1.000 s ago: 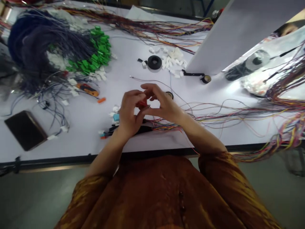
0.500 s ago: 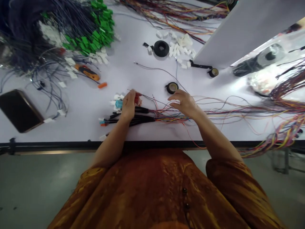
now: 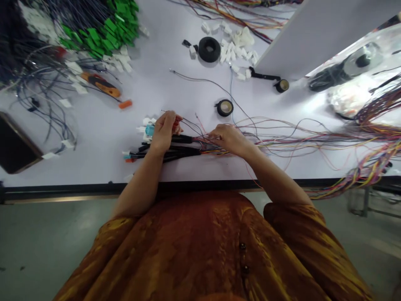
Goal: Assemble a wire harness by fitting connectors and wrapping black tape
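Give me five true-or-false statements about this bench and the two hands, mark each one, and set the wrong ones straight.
1. The left hand holds a red piece. True.
2. The right hand is in the green connectors. False: it is at the multicoloured wires.
3. The dark flat device lies at the picture's right edge. False: it lies at the left edge.
4. White pieces lie beside the large black roll. True.
5. The orange-and-black tool is in the left hand. False: it lies on the table.

A rust-brown, yellow-streaked top [image 3: 194,246] — small dark buttons [image 3: 242,246] down the front — with elbow-length sleeves [image 3: 291,221].
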A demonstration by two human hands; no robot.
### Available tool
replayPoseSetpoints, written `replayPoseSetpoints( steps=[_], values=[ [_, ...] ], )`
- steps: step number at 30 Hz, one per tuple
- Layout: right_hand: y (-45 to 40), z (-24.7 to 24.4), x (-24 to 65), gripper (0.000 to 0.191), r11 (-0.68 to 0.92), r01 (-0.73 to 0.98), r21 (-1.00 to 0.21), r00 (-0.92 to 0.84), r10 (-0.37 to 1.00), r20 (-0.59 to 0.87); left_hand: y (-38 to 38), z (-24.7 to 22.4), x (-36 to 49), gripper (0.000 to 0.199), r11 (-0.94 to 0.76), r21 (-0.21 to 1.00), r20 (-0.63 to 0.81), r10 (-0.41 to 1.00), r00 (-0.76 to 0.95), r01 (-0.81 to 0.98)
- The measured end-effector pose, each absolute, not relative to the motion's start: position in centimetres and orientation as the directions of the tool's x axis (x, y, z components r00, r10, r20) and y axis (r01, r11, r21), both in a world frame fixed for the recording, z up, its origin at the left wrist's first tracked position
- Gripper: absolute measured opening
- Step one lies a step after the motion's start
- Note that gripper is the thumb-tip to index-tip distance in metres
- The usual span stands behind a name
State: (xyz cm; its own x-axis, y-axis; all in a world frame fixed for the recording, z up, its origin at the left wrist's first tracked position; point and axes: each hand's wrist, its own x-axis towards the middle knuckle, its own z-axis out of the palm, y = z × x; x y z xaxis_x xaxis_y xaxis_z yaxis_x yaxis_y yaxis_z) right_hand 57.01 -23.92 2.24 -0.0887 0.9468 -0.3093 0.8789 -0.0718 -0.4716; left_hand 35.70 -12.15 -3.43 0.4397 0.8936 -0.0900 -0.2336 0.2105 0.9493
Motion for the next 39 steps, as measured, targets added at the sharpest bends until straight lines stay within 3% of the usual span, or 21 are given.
replayPoseSetpoints(
  steps=[3,6,10,14,20,25,30,35,39],
  values=[
    [-24.8,1.4,56.6,0.047,-0.061,0.891,-0.45,-0.012,0.987,-0.158,-12.3,-3.4,35.4,0.047,0.172,0.967,-0.047,0.846,0.532,-0.188],
    [-25.3,0.9,56.3,0.033,-0.032,0.868,-0.495,-0.003,0.998,-0.069,-12.5,-3.2,35.2,0.049,0.103,0.988,-0.017,0.802,0.597,-0.112],
    [-25.5,1.0,55.6,0.024,0.011,0.869,-0.495,-0.095,0.985,-0.145,-12.8,-2.6,35.3,0.053,0.044,0.999,-0.02,0.789,0.614,-0.024],
    [-25.7,1.9,54.4,0.026,-0.021,0.937,-0.35,-0.081,0.958,-0.276,-12.8,-2.3,35.3,0.054,0.027,1.0,-0.02,0.788,0.615,-0.003],
    [-25.9,2.1,53.9,0.03,-0.013,0.981,-0.194,-0.046,0.953,-0.299,-12.9,-2.3,35.2,0.051,0.037,0.997,0.011,0.803,0.596,-0.067],
    [-25.8,1.8,54.2,0.033,-0.048,0.972,-0.23,-0.034,0.94,-0.34,-12.8,-2.3,35.4,0.05,0.04,0.998,0.001,0.797,0.604,-0.055],
    [-24.9,2.1,52.8,0.036,-0.155,0.96,-0.233,0.066,0.934,-0.351,-12.7,-2.5,35.3,0.049,0.021,0.999,0.001,0.794,0.608,-0.029],
    [-23.9,1.9,50.4,0.034,-0.34,0.927,-0.157,0.259,0.885,-0.387,-12.4,-2.8,35.2,0.048,0.025,1.0,-0.028,0.796,0.605,0.013],
    [-23.3,1.1,49.1,0.039,-0.382,0.915,-0.13,0.323,0.886,-0.332,-12.1,-3.1,35.3,0.045,0.016,1.0,-0.028,0.802,0.596,0.026]
  ],
)
